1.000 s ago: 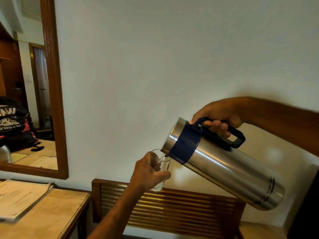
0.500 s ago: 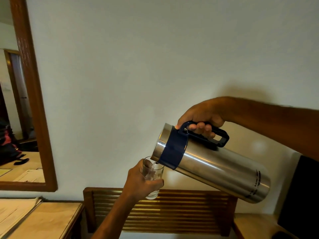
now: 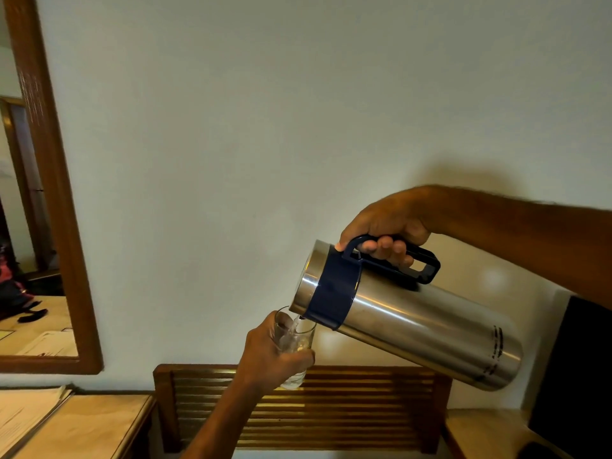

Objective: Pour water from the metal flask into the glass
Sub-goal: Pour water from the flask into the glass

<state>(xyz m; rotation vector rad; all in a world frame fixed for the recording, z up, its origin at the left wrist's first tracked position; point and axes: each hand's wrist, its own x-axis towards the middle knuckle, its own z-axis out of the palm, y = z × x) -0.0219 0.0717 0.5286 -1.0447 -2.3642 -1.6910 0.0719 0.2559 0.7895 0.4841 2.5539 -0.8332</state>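
A steel metal flask [image 3: 417,323] with a dark blue collar and handle is tipped down to the left, its spout over the rim of a clear glass [image 3: 296,339]. My right hand [image 3: 385,231] grips the blue handle from above. A thin stream of water runs from the spout into the glass. My left hand [image 3: 270,356] wraps around the glass from the left and holds it upright in the air, hiding much of its lower half.
A wooden slatted rack [image 3: 331,405] stands against the pale wall below my hands. A wooden table with papers [image 3: 20,419] lies at the lower left, under a wood-framed mirror [image 3: 56,200]. A dark object [image 3: 576,376] sits on another surface at the right.
The view has shifted left-to-right, so the mirror slid toward the left edge. Flask and glass stay together, slightly lower in frame, and water now streams visibly into the glass.
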